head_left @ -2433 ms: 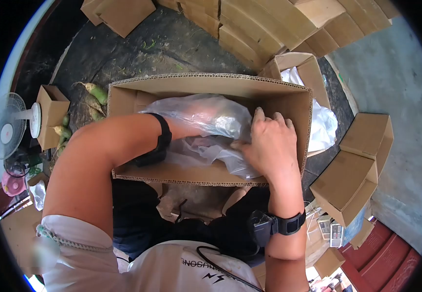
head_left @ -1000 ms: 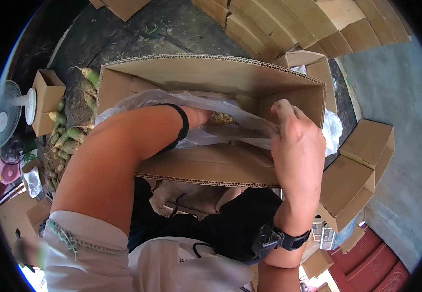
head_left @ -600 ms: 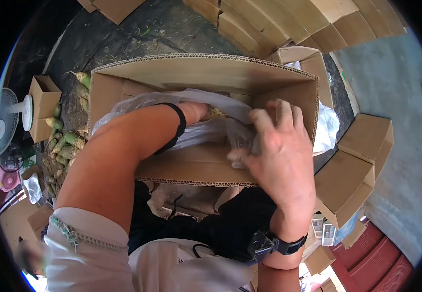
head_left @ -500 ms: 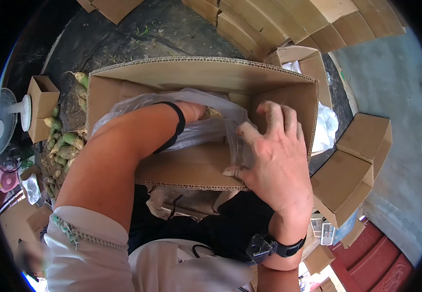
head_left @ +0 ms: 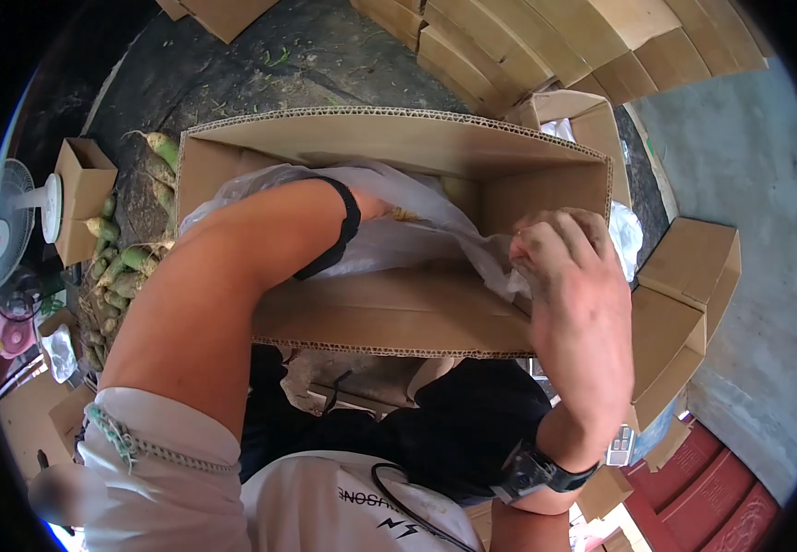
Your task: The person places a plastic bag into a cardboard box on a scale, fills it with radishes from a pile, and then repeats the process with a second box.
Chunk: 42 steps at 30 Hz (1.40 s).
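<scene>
An open cardboard box (head_left: 389, 317) stands in front of me, lined with a clear plastic bag (head_left: 417, 241). My left hand reaches deep into the bag; only the wrist (head_left: 371, 204) shows past a black wristband, and the fingers are hidden under the plastic next to something pale yellow. My right hand (head_left: 568, 262) is closed on the bag's edge at the box's right end, with the plastic bunched in its fingers. A black watch sits on my right wrist.
A pile of green and white radishes (head_left: 127, 262) lies on the ground left of the box, beside a small open carton (head_left: 81, 198) and a white fan (head_left: 12, 225). Stacked cartons (head_left: 545, 46) fill the back. Another box with a plastic liner (head_left: 624, 230) stands at right.
My right hand has gone from spread fingers over the bag to a closed grip on its edge, pulled toward the box's right end. My left arm stays inside the bag.
</scene>
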Each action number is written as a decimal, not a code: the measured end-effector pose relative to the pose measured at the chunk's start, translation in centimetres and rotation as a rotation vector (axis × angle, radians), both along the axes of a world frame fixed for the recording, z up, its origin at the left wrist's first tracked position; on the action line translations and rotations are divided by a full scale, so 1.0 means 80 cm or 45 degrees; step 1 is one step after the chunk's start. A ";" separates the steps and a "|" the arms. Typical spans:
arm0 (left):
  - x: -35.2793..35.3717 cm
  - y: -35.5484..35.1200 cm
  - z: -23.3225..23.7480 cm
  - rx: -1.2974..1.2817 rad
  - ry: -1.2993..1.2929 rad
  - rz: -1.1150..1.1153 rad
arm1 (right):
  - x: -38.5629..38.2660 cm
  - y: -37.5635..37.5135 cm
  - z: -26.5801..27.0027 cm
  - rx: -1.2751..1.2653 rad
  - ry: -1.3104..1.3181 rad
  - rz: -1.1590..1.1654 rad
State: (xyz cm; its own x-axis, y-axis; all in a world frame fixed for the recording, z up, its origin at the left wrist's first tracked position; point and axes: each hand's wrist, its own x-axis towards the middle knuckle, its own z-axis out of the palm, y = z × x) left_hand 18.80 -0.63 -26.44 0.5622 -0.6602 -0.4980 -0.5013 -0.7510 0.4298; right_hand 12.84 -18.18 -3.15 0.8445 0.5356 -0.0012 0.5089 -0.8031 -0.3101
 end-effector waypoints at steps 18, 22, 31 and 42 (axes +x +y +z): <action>-0.047 0.041 0.081 0.723 0.175 -0.264 | 0.002 0.004 -0.026 -0.262 0.389 -0.194; -0.050 0.054 0.179 0.883 0.103 -0.380 | 0.003 -0.005 -0.027 0.093 -0.017 -0.180; -0.096 0.125 0.304 0.996 -0.284 -0.263 | 0.005 -0.023 -0.020 0.340 -0.187 -0.464; -0.115 0.190 0.379 -0.043 -0.412 0.130 | -0.005 -0.035 -0.033 0.430 -0.399 -0.533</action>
